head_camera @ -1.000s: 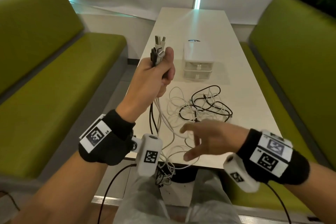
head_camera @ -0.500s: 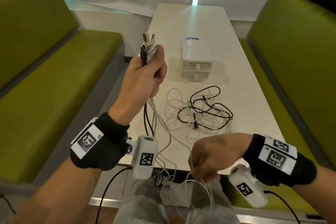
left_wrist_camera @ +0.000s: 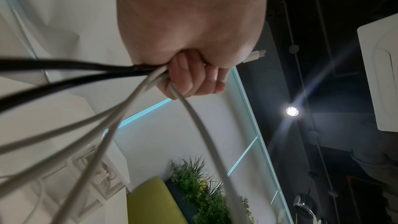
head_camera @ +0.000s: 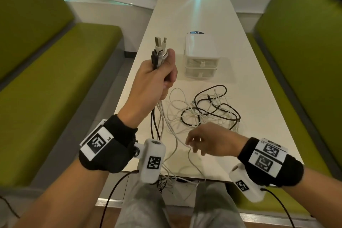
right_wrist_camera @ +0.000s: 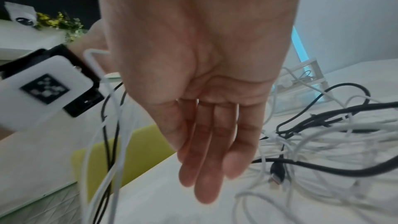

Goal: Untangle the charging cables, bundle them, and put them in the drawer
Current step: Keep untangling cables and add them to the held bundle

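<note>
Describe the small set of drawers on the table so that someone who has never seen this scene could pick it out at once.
Start at the long white table between the two green benches. Beyond the tangled heap of black and white charging cables, toward the wall, stands a small white plastic drawer unit. It is the only boxy thing there: two stacked translucent drawers, both closed, each with a little white knob.

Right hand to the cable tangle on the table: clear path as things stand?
Probably yes. The right hand is open and holds nothing, hovering just on the near side of the cable tangle, with nothing between them. The left hand grips the plug ends off to the side.
</note>
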